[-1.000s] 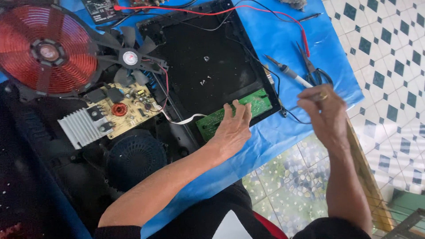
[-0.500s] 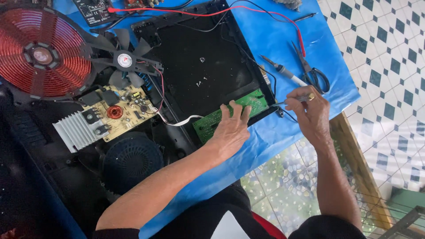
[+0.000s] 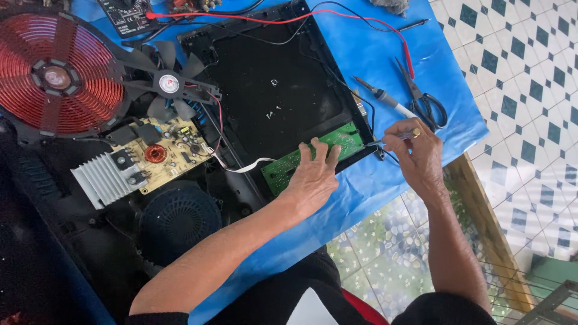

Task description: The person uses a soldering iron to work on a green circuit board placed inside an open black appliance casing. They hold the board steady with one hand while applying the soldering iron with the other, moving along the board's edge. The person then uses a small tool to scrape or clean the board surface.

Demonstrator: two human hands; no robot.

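Note:
My left hand [image 3: 313, 177] lies flat on a narrow green circuit board [image 3: 346, 137], fingers spread over its middle. The board rests along the near edge of a black cooker casing [image 3: 271, 90], and a white ribbon cable [image 3: 250, 167] joins its left end. My right hand [image 3: 418, 156] pinches a thin screwdriver [image 3: 391, 138] whose tip points at the board's right end.
A blue sheet [image 3: 373, 42] covers the table. On it lie a soldering iron [image 3: 385, 99], scissors [image 3: 424, 99] and a red test lead [image 3: 271, 21]. To the left are a red coil [image 3: 51, 78], a fan [image 3: 168, 84], a yellow board [image 3: 171, 150] and a heat sink [image 3: 102, 180].
My right hand has come left from beside the scissors to the right end of the green board, carrying the thin tool. My left hand stays on the board.

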